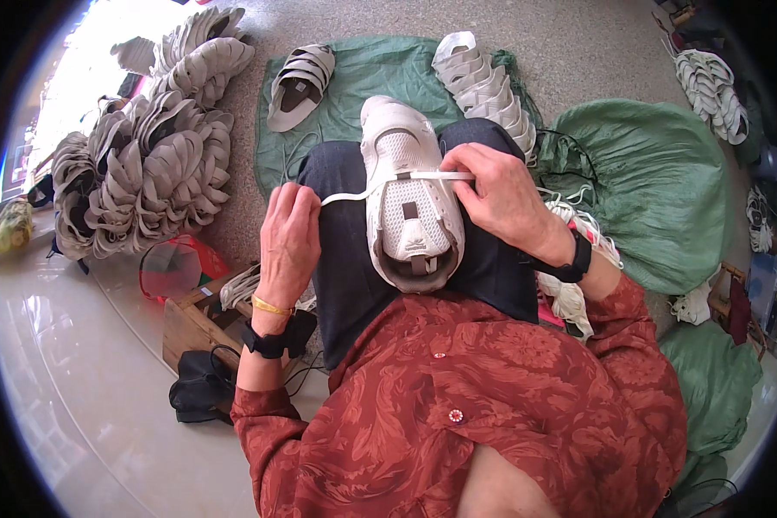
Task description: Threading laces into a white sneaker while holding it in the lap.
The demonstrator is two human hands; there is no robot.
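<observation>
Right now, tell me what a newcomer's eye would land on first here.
Probably the white shoe in the middle, with a white lace running across it from the left hand to the right hand. Next, likely the big heap of pale shoes at the upper left and the bulging green sack at the right.

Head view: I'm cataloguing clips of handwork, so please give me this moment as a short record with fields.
Left hand: pinching the white lace
Right hand: pinching the same lace on the other side
Lace: stretched across the shoe upper
Shoe upper: pale, on the lap, opening toward the body
Left side: piled grey uppers
Beyond the knees: green cloth
Right side: green sack
</observation>
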